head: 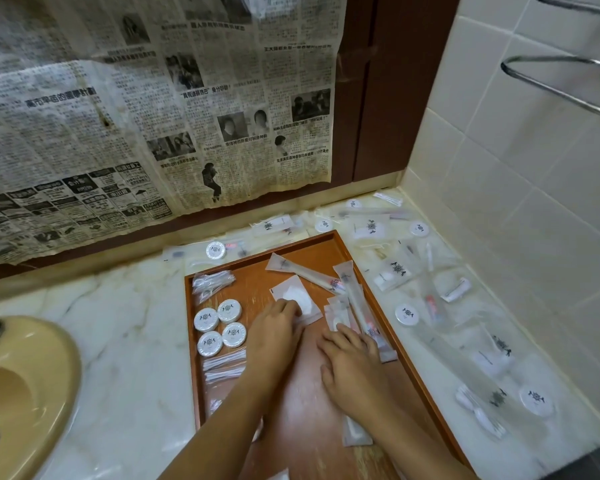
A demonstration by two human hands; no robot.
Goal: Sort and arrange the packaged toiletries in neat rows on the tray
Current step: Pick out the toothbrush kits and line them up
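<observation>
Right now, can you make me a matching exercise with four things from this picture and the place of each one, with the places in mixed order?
Things:
1. four round soaps
2. sink
3. newspaper
4. flat sachet

Places:
A. under the left hand's fingertips, mid tray
B. hung on the wall behind the counter
C. left side of the tray, grouped two by two
D. far left, set in the counter

Pairs: 1-C, 2-D, 3-B, 4-A

glossy wooden tray (250,282), clear plastic packets (213,283), polished marble counter (125,323)
</observation>
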